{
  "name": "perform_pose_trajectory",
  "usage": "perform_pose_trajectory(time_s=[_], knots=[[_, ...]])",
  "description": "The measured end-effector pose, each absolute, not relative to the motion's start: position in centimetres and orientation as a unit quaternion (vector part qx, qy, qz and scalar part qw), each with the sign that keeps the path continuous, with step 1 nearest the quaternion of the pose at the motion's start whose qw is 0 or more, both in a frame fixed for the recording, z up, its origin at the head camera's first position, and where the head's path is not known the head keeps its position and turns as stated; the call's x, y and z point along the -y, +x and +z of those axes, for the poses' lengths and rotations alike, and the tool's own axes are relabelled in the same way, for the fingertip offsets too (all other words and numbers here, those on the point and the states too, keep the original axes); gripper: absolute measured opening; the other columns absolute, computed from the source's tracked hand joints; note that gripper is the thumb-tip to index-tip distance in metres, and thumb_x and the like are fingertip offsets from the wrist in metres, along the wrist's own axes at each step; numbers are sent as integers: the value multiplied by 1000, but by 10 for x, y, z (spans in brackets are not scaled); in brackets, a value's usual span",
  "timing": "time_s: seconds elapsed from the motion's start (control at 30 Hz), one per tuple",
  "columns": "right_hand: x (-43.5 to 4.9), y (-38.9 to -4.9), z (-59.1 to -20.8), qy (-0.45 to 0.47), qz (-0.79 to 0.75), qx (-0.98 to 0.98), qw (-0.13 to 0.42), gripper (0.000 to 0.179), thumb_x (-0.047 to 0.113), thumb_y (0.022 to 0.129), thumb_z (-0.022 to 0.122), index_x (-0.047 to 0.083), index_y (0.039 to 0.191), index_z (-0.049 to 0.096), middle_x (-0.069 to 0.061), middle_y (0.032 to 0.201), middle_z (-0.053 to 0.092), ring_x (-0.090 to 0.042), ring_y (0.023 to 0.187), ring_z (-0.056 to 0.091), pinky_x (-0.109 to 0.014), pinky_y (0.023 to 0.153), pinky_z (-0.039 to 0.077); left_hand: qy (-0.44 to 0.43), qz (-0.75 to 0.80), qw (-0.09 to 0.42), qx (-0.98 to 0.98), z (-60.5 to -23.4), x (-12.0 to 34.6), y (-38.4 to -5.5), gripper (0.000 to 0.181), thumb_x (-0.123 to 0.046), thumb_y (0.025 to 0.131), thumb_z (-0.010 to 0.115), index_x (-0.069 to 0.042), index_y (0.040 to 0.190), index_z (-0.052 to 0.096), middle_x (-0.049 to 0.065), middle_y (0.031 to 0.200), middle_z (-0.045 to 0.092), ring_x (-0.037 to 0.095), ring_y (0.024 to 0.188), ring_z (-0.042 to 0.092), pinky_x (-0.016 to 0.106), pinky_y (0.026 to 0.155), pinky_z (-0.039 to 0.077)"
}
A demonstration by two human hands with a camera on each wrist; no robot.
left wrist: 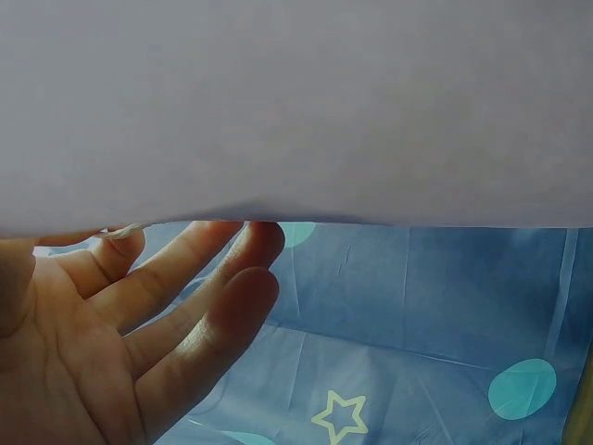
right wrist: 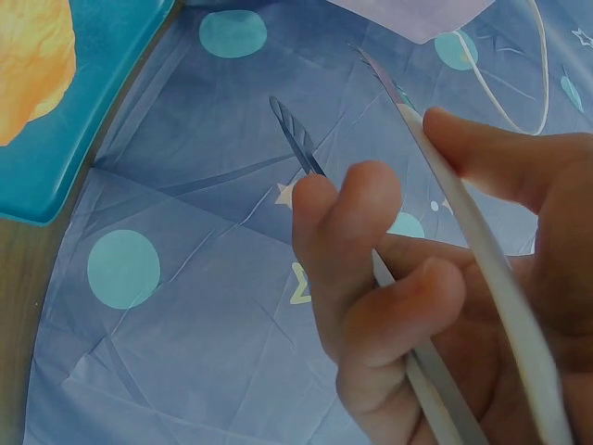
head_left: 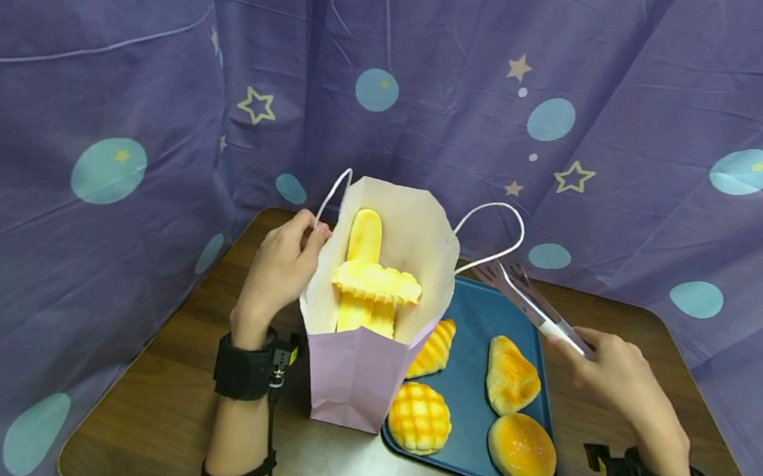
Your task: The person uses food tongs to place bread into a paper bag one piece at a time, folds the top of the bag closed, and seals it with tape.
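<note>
A light purple paper bag [head_left: 356,379] stands upright and open-topped, with several yellow breads [head_left: 377,282] inside. At its left rim my left hand [head_left: 284,263] pinches the white rope handle [head_left: 334,189] between thumb and forefinger. In the left wrist view, the other fingers [left wrist: 246,311] of that hand spread loosely below the bag's side [left wrist: 306,111]. My right hand [head_left: 625,376] grips a pair of serving tongs [head_left: 541,309], metal with white grips. Their two arms stand apart with nothing between the tips, which lie near the bag's right handle [head_left: 522,226].
Right of the bag lies a blue tray [head_left: 478,310]. It bears a round checked bun [head_left: 420,419], a striped bread [head_left: 436,348], a folded pastry [head_left: 512,376] and a glossy round bun [head_left: 522,451]. A purple curtain [head_left: 440,81] hangs behind the wooden table [head_left: 179,372].
</note>
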State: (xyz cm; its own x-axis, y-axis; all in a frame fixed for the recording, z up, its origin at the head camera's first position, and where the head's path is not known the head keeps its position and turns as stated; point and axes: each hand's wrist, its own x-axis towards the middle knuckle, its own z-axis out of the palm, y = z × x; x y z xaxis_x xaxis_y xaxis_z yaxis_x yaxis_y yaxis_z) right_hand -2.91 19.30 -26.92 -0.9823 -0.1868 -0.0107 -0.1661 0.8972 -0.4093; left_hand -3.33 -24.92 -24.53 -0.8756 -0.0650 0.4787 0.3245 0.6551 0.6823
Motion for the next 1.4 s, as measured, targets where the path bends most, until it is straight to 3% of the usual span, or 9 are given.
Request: perform_pose_trajectory(time_s=[0.43,0.97,1.13,1.4], knots=[[-196,-25,-282,-89,-203,-973,63,76,54,101,52,-14,135,50,0,58,59,-17,56,52,-30,53,36,-74,-408,237,879,-244,251,-33,22,-27,107,48,-10,100,60,6,105,69,23,67,50,36,61,40],[-193,-23,-304,-82,-208,-968,114,77,53,101,52,-16,135,50,-1,65,61,-16,58,57,-32,53,41,-71,-408,233,880,-244,250,-32,23,-28,107,48,-9,99,60,6,105,69,23,69,50,36,62,40],[-191,-22,-315,-81,-212,-966,126,75,51,102,53,-17,134,50,-1,63,58,-15,54,52,-30,50,40,-69,-410,229,880,-244,250,-32,23,-29,107,48,-10,99,60,5,108,70,23,69,51,36,62,40],[-191,-22,-322,-68,-214,-964,140,80,52,101,53,-20,135,46,-3,67,64,-16,55,61,-31,50,44,-70,-410,233,879,-244,250,-32,22,-27,107,49,-10,100,60,5,104,69,23,69,50,36,62,40]])
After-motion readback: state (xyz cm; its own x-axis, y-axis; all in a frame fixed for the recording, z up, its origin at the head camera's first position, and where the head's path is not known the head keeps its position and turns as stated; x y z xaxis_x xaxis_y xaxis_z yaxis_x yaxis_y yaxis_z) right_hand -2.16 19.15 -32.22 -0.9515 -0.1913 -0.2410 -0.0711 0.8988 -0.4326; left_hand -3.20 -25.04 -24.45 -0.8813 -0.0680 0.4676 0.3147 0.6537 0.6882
